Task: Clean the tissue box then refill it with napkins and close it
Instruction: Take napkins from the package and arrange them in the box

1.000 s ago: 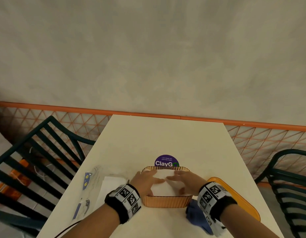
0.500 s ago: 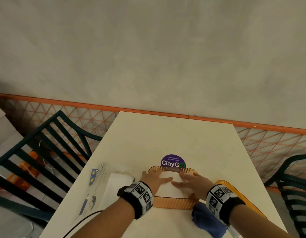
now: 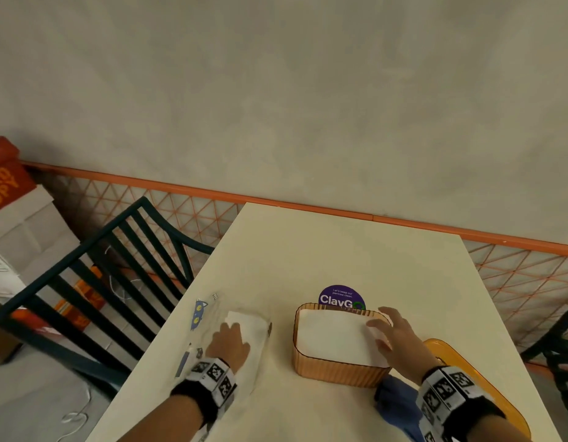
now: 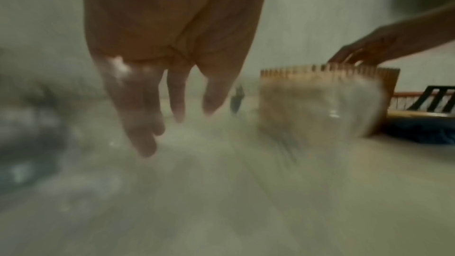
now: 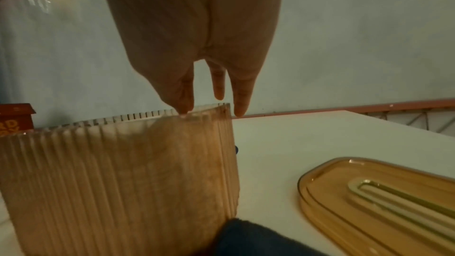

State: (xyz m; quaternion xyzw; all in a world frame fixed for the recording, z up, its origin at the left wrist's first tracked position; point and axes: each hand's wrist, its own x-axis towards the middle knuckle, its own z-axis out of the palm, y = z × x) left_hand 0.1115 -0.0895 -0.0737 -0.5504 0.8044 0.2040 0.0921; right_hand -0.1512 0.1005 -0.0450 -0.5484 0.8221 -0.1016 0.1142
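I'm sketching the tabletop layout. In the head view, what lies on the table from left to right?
Clear wrapper with a blue cat print → loose napkins under the left hand → amber tissue box → right hand → amber lid.

My left hand (image 3: 229,344) is reaching out flat with fingers extended, my right hand (image 3: 391,334) is hovering with fingers straight.
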